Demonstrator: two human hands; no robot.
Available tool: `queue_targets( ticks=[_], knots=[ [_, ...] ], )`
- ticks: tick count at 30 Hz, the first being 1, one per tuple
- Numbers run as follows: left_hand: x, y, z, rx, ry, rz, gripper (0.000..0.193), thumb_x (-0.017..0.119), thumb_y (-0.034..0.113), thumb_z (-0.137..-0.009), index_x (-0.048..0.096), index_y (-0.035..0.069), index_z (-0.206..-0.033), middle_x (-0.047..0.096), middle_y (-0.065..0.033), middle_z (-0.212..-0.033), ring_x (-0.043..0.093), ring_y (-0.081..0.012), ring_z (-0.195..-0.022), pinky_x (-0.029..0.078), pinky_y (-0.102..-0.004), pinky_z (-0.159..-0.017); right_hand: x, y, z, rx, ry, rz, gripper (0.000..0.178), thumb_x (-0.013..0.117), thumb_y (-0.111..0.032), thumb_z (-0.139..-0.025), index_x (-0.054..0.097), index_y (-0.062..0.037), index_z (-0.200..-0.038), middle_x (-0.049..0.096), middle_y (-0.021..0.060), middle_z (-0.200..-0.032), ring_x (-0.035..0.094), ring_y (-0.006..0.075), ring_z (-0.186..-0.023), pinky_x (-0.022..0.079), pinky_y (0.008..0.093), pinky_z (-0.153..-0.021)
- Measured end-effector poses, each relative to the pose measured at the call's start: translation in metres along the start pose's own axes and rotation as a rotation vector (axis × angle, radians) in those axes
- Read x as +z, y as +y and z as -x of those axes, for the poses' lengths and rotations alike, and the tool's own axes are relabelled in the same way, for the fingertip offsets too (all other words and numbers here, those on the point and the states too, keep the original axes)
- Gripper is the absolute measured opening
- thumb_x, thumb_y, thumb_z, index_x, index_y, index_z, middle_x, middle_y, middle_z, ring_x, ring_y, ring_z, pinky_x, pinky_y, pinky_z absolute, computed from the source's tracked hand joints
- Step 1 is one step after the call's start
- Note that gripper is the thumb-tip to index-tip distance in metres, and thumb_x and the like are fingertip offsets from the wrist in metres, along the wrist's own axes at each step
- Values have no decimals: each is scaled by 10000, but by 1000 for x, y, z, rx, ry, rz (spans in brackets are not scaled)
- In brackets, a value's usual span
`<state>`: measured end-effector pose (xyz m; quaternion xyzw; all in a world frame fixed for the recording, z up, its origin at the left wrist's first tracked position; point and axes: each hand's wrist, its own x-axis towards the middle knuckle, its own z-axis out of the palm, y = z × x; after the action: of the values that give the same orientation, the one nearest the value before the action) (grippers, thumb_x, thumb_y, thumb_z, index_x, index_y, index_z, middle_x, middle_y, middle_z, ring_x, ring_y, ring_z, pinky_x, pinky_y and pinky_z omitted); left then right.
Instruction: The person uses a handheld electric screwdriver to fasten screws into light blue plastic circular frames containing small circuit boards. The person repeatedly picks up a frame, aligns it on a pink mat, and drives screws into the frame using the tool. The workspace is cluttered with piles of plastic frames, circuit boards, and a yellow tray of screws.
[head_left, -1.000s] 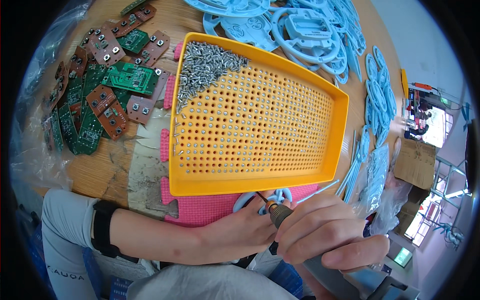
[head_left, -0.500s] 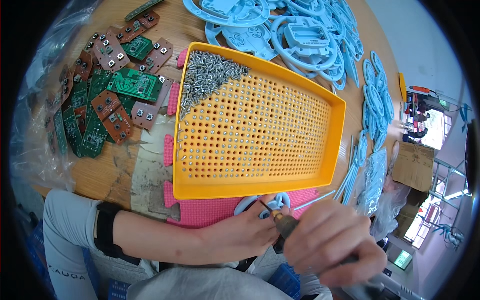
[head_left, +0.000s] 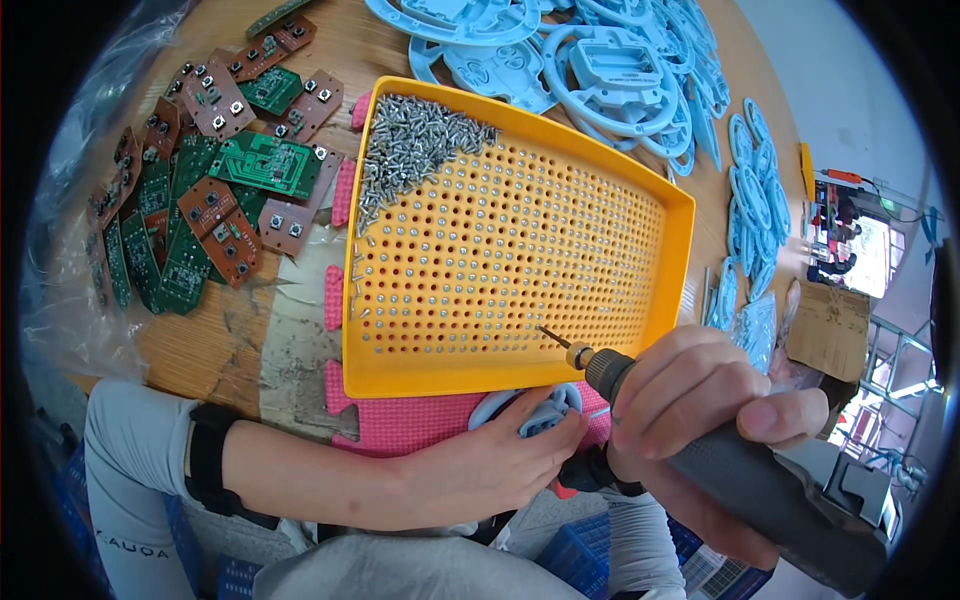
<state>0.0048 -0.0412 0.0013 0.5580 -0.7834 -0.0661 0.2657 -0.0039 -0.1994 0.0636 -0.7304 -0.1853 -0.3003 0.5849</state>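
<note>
My right hand [head_left: 690, 410] grips a dark electric screwdriver [head_left: 780, 500]. Its thin bit points up and left, over the near part of a yellow perforated tray [head_left: 520, 375]; I cannot tell whether the tip touches a screw. Small silver screws [head_left: 415, 145] are heaped in the tray's far left corner, and many more stand in its holes. Below the tray's near edge, my left hand [head_left: 500, 455] is closed over a light-blue plastic part [head_left: 550, 410] on a pink foam mat [head_left: 400, 425]. The hand hides most of that part.
Brown and green circuit boards [head_left: 265, 165] lie piled at the left, beside clear plastic film [head_left: 75, 200]. Light-blue wheel-shaped plastic parts [head_left: 610, 85] are heaped behind the tray, with more [head_left: 755, 190] at the right. A cardboard box [head_left: 828, 330] stands farther right.
My right hand has swung the screwdriver up and right, from the blue part to over the tray. My left hand stays on the blue part.
</note>
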Motion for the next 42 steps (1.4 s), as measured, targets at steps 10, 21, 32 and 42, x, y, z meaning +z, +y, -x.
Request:
queue_targets(
  ticks=[10,21,32,42],
  knots=[
    [-1,3,-2,-37,-2,0,345,535,271,-819,703,73,-1046,606,-78,-1187,388,-265,-1279,302,-551,-1092,-14,-1,1,51,-144,-204,179,524,-115,-913,403,-4,-984,623,221,-751,626,336,-579,527,404,-509],
    [-5,6,-1,-60,-71,-54,398,509,260,-838,665,45,-1135,572,-100,-1259,397,-276,-1288,255,-508,-1133,1,-4,6,47,-35,-75,263,530,-215,-900,398,-22,-1023,605,163,-672,598,289,-514,505,360,-468],
    [-4,34,5,180,-281,-420,505,416,278,-919,513,15,-1339,442,-86,-1442,320,-286,-1387,107,-495,-1193,12,-61,3,63,-110,-435,466,583,-468,-916,442,-32,-996,586,99,-589,589,187,-466,509,278,-429],
    [33,40,6,176,-109,-470,376,451,287,-909,685,111,-1146,623,21,-1231,434,-240,-1295,62,-507,-1172,33,-50,31,73,-136,-356,512,615,-479,-894,423,-5,-928,555,129,-578,551,227,-442,476,322,-417]
  ],
)
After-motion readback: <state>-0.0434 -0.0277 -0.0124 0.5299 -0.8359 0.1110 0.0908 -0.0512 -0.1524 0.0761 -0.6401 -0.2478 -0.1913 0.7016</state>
